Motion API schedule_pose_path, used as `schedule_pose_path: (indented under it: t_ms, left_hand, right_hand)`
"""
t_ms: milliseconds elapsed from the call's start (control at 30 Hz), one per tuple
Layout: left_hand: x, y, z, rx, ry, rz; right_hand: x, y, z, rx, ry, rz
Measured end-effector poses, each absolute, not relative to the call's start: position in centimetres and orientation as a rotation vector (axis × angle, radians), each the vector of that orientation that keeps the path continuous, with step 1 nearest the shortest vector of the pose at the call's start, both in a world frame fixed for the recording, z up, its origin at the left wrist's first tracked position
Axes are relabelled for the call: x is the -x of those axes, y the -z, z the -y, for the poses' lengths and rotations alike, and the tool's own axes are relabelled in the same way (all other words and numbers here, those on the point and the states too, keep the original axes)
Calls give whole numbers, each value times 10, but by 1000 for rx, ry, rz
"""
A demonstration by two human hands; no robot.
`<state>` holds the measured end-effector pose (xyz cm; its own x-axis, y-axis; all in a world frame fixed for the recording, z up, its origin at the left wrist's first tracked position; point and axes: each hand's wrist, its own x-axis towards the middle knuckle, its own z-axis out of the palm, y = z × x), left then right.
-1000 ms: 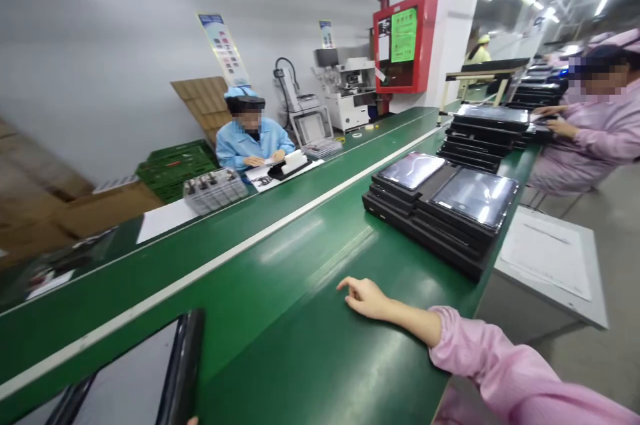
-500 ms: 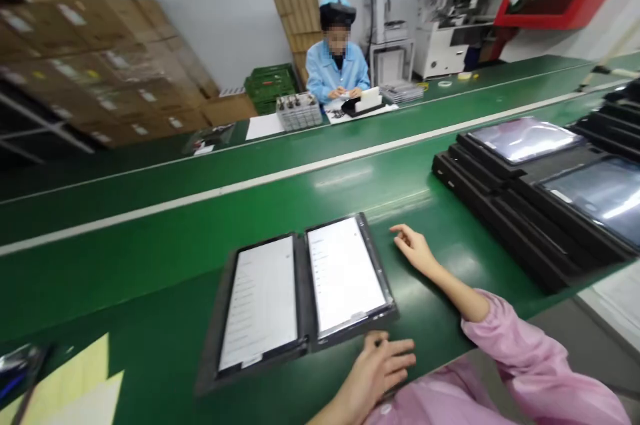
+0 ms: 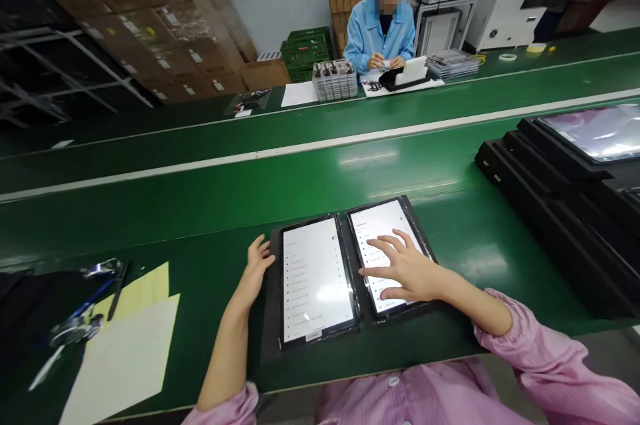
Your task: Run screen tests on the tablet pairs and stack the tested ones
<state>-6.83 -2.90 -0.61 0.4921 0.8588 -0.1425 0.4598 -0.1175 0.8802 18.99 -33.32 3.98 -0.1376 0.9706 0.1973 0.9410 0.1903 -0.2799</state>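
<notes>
Two tablets with lit white list screens lie side by side on dark foam trays on the green bench: a left tablet (image 3: 313, 285) and a right tablet (image 3: 383, 221). My right hand (image 3: 403, 270) is over the right tablet, fingers spread, covering part of its screen. Whether the fingertips touch the glass I cannot tell. My left hand (image 3: 255, 271) is at the outer left edge of the left tablet's tray (image 3: 271, 308), fingers slightly bent and apart, holding nothing.
Stacked black trays with tablets (image 3: 550, 205) stand on the right. Yellow and pale papers (image 3: 130, 345) lie left, beside eyeglasses or similar shiny items (image 3: 80, 328). Across the bench, a person in blue (image 3: 381, 31) works near a clear parts tray (image 3: 335, 81). Cardboard boxes (image 3: 150, 25) stand behind.
My left hand has moved from in front of the tablets to their left side. My right hand has moved left onto the right tablet. The view has shifted.
</notes>
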Motion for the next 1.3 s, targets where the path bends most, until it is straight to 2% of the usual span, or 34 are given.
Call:
schedule_pose_path:
  t_ms: [167,300,400,567,733,833,967,1133,1300]
  left_hand:
    - [48,27,16,-1897,-453,-1047]
    - [50,24,24,-1987,-362,-950]
    - [53,23,28,-2101,-328,-909]
    - [60,27,21,-1997,-369,-847]
    - [79,14,26,-1948,-215,-776]
    - [86,3,33,-1926,-142,-700]
    - [88,-5,38,-2037,-47,-606]
    - [89,-7,42,-2168,64,-580]
    - [86,-1,37,-2074,-17,-611]
  right_hand:
    - [-224,-24,352,1792,-154,1897]
    - [-269,10,360,1810,-103,1207]
    - [-275,40,352,1771,-197,848]
    - [-256,49,350,1764,-290,890]
    - [-236,6,363,1884,-146,1244]
    - [-225,-19,369,1838,-145,1634]
    - [-217,-32,368,1726,-154,1837]
    - [-221,-27,366,1757,-154,1791]
    - [-235,-27,375,1776,51,1194]
